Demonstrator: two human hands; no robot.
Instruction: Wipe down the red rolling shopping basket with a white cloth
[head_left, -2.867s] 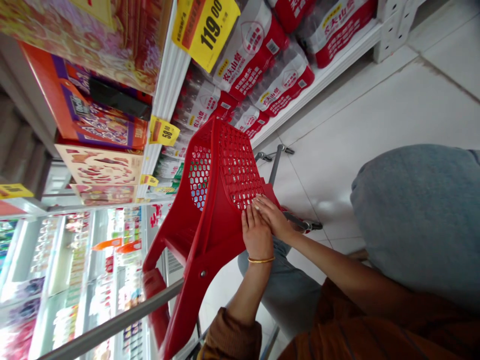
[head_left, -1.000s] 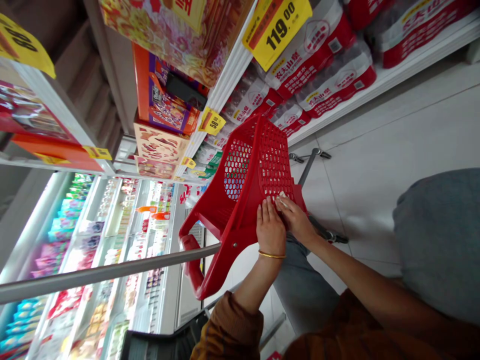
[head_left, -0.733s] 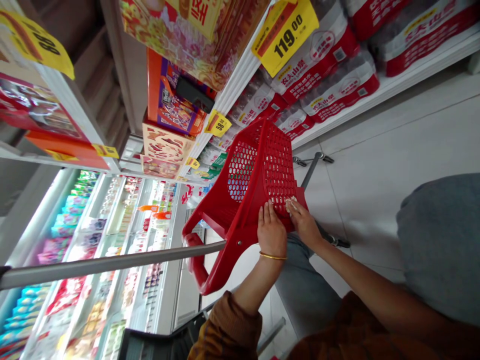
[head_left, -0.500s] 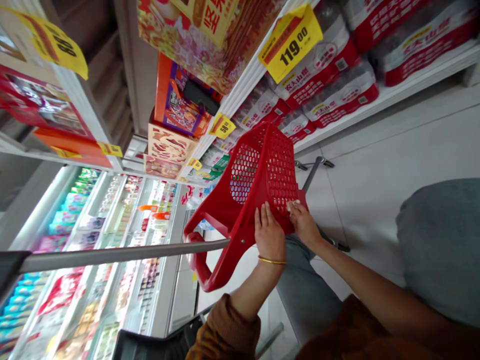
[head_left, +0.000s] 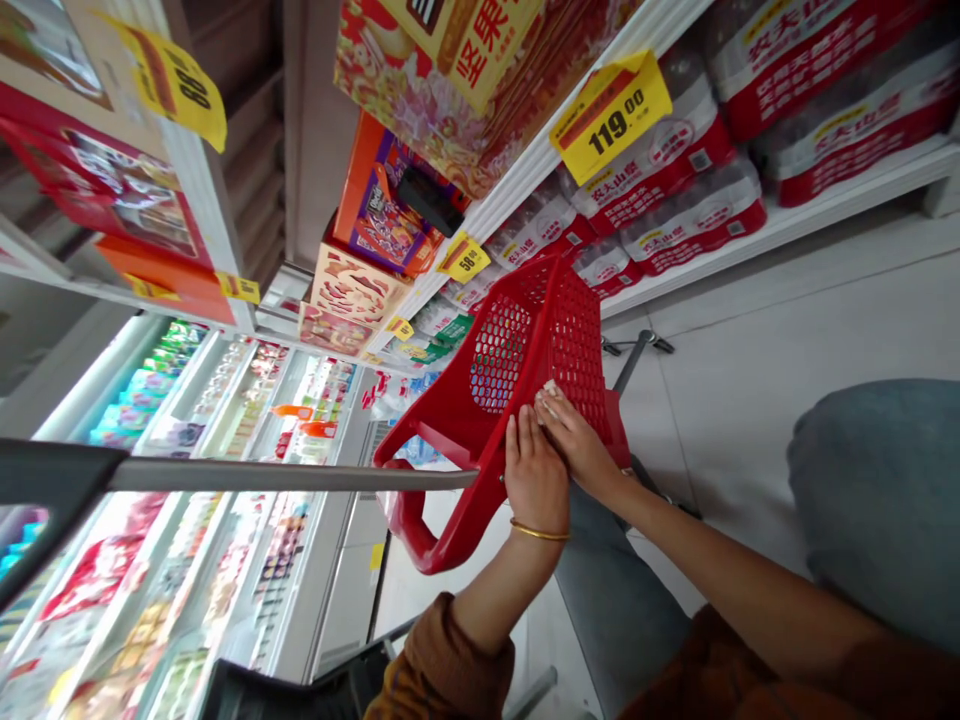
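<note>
Your left hand lies flat, grip released, on the red cart basket near shelved bottles, while your right hand, touching it, grasps a pale wad against the basket's side.

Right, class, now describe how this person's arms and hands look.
The left hand has a slim gold-coloured bracelet at the wrist; the right hand shows none. Both are ungloved. The left sleeve is brown, pushed up, partly patterned; the right sleeve is brown, in shadow.
</note>
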